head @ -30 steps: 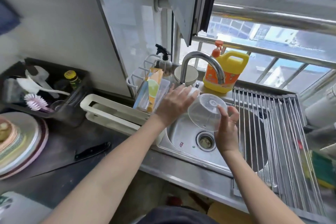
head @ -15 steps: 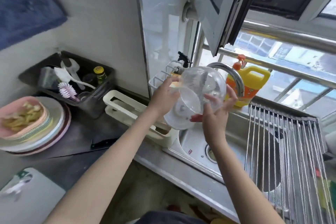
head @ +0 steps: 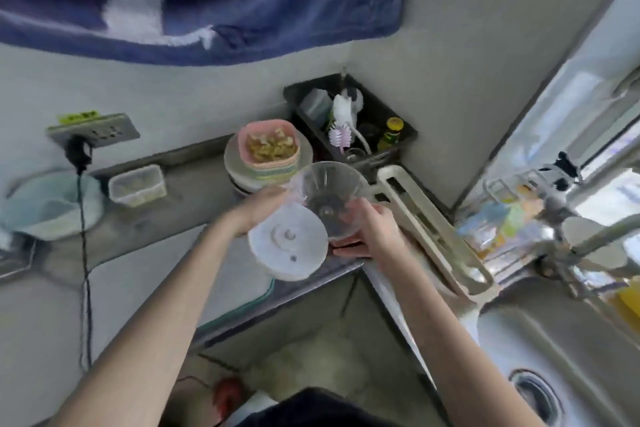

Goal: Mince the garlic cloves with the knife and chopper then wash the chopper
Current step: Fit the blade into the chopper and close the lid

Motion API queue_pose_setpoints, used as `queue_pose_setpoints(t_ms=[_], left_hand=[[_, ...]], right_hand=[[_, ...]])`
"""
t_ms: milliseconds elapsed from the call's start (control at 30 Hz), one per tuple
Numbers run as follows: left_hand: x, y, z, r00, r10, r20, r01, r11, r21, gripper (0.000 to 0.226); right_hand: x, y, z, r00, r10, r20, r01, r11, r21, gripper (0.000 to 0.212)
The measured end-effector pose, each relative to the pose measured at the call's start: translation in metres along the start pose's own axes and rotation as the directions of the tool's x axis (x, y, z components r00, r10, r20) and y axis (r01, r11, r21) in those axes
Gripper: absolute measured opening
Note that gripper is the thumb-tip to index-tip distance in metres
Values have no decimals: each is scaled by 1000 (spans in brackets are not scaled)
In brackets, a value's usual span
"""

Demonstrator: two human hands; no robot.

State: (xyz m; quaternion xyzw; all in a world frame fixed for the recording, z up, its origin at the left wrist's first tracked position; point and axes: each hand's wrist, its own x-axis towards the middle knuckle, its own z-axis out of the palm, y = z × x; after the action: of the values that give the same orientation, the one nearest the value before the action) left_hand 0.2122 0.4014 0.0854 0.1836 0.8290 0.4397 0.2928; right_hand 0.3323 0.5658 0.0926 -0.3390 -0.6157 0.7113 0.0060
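Note:
I hold both chopper parts above the counter's front edge, left of the sink. My right hand (head: 372,232) grips the clear plastic chopper bowl (head: 329,192) from below, its opening tilted toward me. My left hand (head: 258,210) holds the round white chopper lid (head: 287,246) by its upper edge, with the lid's flat face turned toward me. Lid and bowl overlap at the bowl's left side. The frame is blurred by motion. No knife is visible.
A stack of plates (head: 268,158) topped with a pink dish of food stands behind my hands. A black caddy (head: 349,118) holds brushes and a bottle. A cream rack (head: 433,229) lies beside the sink (head: 561,343). A small lidded container (head: 136,185) and a cord (head: 83,253) are at left.
My view and both hands have swung left, from over the sink to over the counter. The bowl and lid went with them; half a second ago they were up by the faucet.

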Motion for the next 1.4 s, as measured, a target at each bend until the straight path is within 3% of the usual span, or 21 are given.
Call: queue_pose_setpoints(t_ms=[67, 167, 233, 333, 500, 633, 733, 867, 1000, 1200, 1300, 1400], left_hand=[[-16, -48, -33, 987, -113, -114, 97, 986, -137, 21], [-45, -128, -87, 921, -266, -286, 231, 961, -150, 13], [-66, -173, -117, 860, -382, -337, 344, 924, -170, 25], [-83, -224, -147, 805, -438, -400, 399, 899, -182, 21], [-86, -275, -181, 755, -420, -503, 391, 905, -168, 12], [-83, -296, -191, 804, -376, -461, 343, 926, -157, 16], [-77, -309, -193, 826, -390, -406, 345, 921, -182, 17], [-67, -321, -192, 814, -397, -424, 348, 918, -190, 18], [-62, -319, -187, 803, -400, -441, 348, 916, -199, 30], [-68, -328, -183, 728, -413, -547, 412, 901, -133, 33], [-69, -326, -181, 713, -364, -599, 368, 922, -122, 42], [-69, -320, -177, 787, -272, -554, 317, 948, -15, 53]], right_hand=[[12, 10, 43, 988, 101, 113, -91, 992, -92, 20], [26, 30, 111, 944, 253, 209, -203, 951, -234, 20], [31, 47, 154, 920, 323, 224, -236, 909, -343, 17], [41, 77, 207, 892, 367, 264, -201, 844, -497, 27], [54, 111, 270, 874, 397, 280, -186, 806, -562, 37], [63, 117, 289, 894, 367, 255, -124, 752, -647, 33], [67, 117, 292, 921, 288, 262, -3, 679, -734, 35], [75, 113, 297, 931, 275, 239, 49, 554, -831, 31], [81, 113, 298, 926, 195, 323, 211, 440, -873, 31], [88, 117, 296, 941, 56, 334, 311, 251, -917, 32], [91, 119, 297, 940, 67, 334, 308, 252, -917, 36], [91, 122, 302, 937, 55, 345, 315, 292, -903, 51]])
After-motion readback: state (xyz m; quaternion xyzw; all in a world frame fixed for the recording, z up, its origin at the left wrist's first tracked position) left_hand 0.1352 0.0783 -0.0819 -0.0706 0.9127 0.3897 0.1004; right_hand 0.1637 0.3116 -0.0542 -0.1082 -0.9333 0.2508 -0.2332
